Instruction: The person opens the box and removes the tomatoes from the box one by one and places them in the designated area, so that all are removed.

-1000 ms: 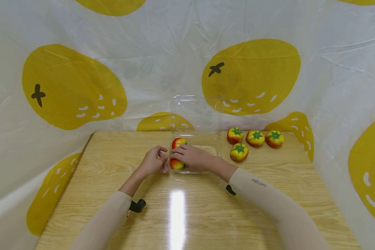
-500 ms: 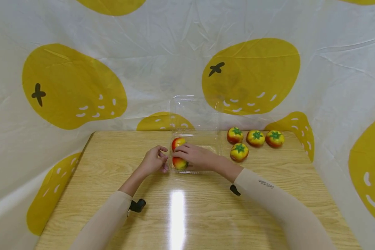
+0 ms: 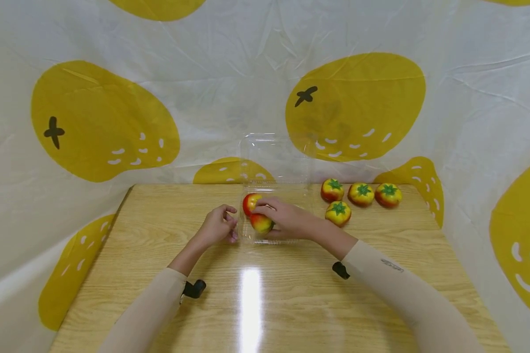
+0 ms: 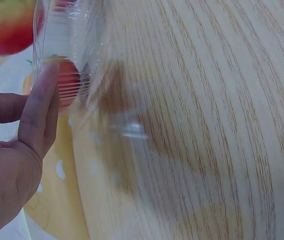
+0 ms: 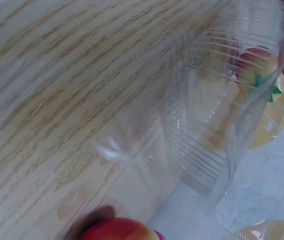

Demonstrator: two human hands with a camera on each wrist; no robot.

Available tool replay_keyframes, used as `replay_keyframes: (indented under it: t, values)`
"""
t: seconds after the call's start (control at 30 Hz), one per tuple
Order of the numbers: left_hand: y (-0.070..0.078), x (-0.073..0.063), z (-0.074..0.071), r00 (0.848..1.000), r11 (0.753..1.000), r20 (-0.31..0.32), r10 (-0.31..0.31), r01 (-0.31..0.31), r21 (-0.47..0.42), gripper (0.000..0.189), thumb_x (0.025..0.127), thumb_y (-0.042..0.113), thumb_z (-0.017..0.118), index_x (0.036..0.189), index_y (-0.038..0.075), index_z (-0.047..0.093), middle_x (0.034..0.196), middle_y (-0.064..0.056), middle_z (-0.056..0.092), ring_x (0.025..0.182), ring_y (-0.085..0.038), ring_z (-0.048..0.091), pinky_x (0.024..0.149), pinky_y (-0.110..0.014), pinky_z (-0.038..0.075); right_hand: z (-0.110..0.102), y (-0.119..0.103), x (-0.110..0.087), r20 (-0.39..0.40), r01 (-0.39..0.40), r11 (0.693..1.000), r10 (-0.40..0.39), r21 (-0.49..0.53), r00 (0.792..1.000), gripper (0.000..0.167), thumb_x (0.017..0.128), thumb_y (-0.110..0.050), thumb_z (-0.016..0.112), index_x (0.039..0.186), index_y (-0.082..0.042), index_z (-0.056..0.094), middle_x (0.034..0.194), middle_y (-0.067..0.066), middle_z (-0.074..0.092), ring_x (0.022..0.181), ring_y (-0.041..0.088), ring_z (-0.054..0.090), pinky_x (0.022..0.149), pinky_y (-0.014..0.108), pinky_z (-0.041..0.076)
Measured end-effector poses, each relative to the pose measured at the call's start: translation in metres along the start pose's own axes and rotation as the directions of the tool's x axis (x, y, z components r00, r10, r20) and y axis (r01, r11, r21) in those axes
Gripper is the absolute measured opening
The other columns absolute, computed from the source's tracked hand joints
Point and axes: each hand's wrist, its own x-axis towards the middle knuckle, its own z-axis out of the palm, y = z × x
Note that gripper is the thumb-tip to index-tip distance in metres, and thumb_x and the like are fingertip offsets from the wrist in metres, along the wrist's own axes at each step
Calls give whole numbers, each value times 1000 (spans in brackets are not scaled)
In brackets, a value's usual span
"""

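A clear plastic clamshell container [image 3: 287, 241] stands on the table, its lid [image 3: 276, 159] raised at the back. My right hand [image 3: 291, 219] reaches in from the right and grips a red-and-yellow tomato [image 3: 261, 224], thumb on the near side, fingers over the top. Behind it, a second tomato [image 3: 249, 203] sits at the container's left side, partly covered by my fingers. Beside the left wall is my left hand [image 3: 218, 226]; in the left wrist view its extended fingers [image 4: 39, 110] lie against the clear wall [image 4: 76, 35] and hold nothing.
To the right of the container, several tomatoes with green leafy tops, such as the nearest tomato [image 3: 338, 214], stand on the wooden table [image 3: 318, 299]. A white curtain [image 3: 229, 98] printed with yellow fruit hangs close behind the table's back edge.
My right hand has drawn the nearer tomato from the container's left wall rightward and slightly back, its forearm shifting right. The left hand has stayed in place.
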Motion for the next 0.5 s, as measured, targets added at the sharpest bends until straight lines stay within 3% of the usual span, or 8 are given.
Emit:
replay_keyframes:
  t: [0.17,0.5]
  values:
    - [1,-1,-1,1000,1000,-6,-4,4,0,36,102,-3,59,136,-7,51,95,-18,59,58,-20,70,56,-39,65,-10,-2,-5,-8,-37,999,37,35,999,64,84,-28,88,136,-4,59,137,22,56,127,33,57,107,44,56]
    - [1,0,0,1000,1000,-5,-8,8,10,37,101,-4,58,137,-8,50,95,-19,60,58,-20,70,56,-38,65,-28,-2,-32,-15,-201,977,202,67,979,71,84,-10,87,144,-4,50,143,22,44,113,31,63,91,38,63]
